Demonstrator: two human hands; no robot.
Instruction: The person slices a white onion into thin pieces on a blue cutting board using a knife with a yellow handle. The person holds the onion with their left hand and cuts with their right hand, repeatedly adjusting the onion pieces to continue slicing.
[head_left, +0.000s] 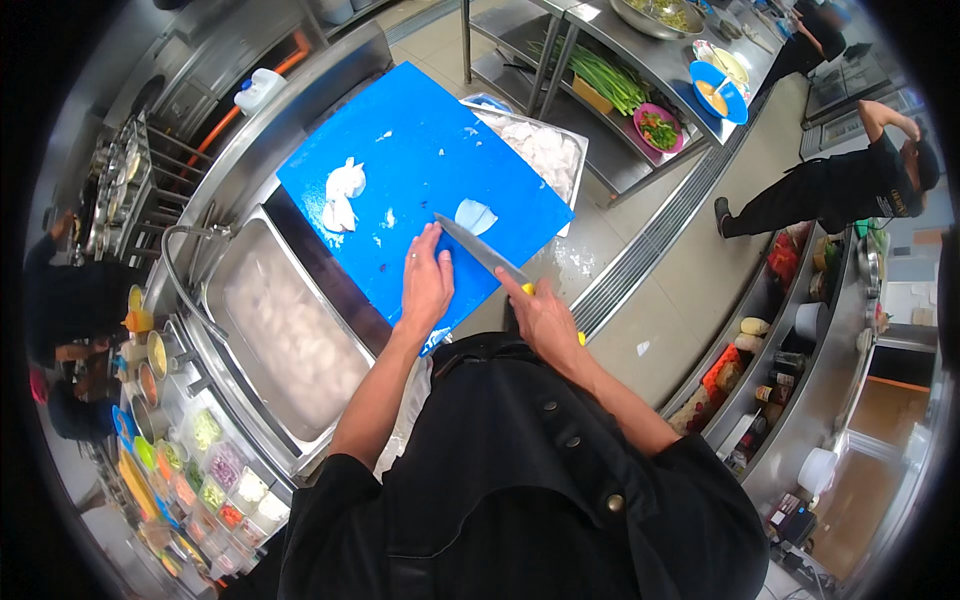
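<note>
A large blue cutting board (390, 161) lies before me, wet and dotted with small white scraps. My right hand (546, 319) grips the yellow handle of a chef's knife (480, 247), index finger stretched along the blade's spine. The blade points up and left across the board, its tip beside my left fingertips. Flat on the board rests my left hand (427, 281), thumb apart from the fingers, with nothing visible in it. Just beyond the blade is a flat white piece (476, 217), apparently squid. More white pieces (345, 193) sit toward the board's left side.
A metal basin (315, 424) at left holds pale pieces in cloudy water, with a hose tap (171, 259) over it. Beyond the board's right edge is a tray of white pieces (536, 146). A floor drain grate (637, 247) runs at right; a person (832, 184) stands past it.
</note>
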